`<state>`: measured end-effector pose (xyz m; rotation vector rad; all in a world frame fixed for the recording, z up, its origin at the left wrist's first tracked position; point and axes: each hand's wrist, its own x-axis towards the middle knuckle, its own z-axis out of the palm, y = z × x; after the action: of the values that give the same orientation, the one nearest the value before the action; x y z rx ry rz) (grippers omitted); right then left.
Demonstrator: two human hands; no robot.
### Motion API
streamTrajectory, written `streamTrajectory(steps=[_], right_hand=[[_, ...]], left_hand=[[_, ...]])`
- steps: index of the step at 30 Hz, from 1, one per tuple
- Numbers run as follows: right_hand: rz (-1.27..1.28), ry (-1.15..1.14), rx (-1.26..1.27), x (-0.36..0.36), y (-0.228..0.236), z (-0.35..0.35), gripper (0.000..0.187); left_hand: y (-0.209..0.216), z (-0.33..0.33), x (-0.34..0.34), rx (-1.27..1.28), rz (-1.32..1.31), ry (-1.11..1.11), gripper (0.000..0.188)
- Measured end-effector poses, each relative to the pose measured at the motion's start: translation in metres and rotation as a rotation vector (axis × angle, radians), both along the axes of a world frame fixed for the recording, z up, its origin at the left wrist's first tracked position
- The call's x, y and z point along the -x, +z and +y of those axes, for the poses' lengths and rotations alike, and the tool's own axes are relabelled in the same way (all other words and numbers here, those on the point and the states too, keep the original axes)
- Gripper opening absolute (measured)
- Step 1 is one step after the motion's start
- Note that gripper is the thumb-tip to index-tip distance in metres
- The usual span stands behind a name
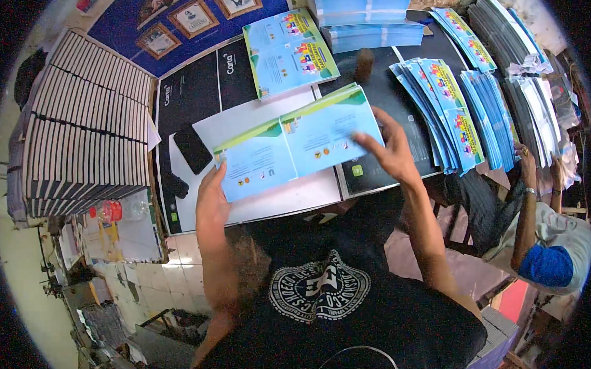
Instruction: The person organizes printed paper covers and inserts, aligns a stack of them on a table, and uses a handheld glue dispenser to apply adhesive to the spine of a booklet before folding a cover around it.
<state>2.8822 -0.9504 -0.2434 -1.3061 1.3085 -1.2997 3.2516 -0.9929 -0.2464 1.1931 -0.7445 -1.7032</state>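
A wide light-blue printed cover sheet (255, 161), with a green strip along its far edge and a fold or join down its middle, is held up between my two hands above a white board (296, 201). My left hand (212, 194) grips its left end, thumb along the edge. At the right end, my right hand (393, 147) has its fingers round the far corner and its thumb over the printed face, slightly blurred. Whether several sheets lie together in my hands I cannot tell. Just beyond lies a pile of similar blue and yellow covers (291, 58).
Tall stacks of dark-covered books (88, 120) stand left. A black phone (192, 149) lies beside the white board. Bundled blue sheets (361, 13) are at the back; fanned covers (443, 114) and further piles (492, 122) line the right. A co-worker (538, 234) handles papers there.
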Motion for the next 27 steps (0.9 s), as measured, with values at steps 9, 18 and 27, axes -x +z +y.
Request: streamTrajectory(steps=[9, 18, 27], right_hand=[[-0.245, -0.097, -0.469, 0.009, -0.099, -0.032, 0.068], [0.025, -0.187, -0.446, -0.028, -0.068, -0.013, 0.063], [0.072, -0.300, -0.462, -0.030, -0.085, -0.017, 0.070]], left_hand=[[-0.073, 0.009, -0.004, 0.086, -0.253, -0.074, 0.048], [-0.062, 0.025, 0.028, -0.020, -0.390, 0.262, 0.043], [-0.059, 0.027, 0.022, 0.151, -0.580, 0.173, 0.037]])
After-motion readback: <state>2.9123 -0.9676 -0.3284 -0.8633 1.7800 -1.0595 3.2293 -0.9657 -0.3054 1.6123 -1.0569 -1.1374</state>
